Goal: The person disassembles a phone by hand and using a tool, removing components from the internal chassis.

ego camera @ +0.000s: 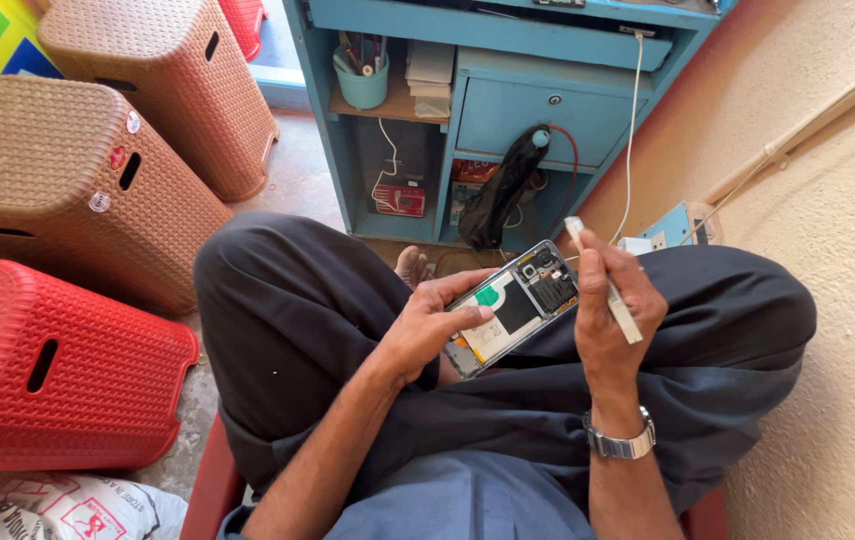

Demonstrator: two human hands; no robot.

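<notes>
I sit cross-legged in dark trousers. My left hand (430, 322) grips an opened mobile phone (520, 302) with its back cover off, showing the circuit board and a green sticker; my thumb lies across its middle. My right hand (613, 300), with a metal wristwatch, is closed around a thin white flat tool (620, 310) held upright just to the right of the phone's upper end. The tool's upper tip sticks out above my fingers.
A blue wooden cabinet (508, 110) with a drawer, a cup of tools and hanging cables stands ahead. Two brown woven plastic stools (78, 180) and a red one (58, 370) lie at the left. A textured wall (838, 250) with a socket box is at the right.
</notes>
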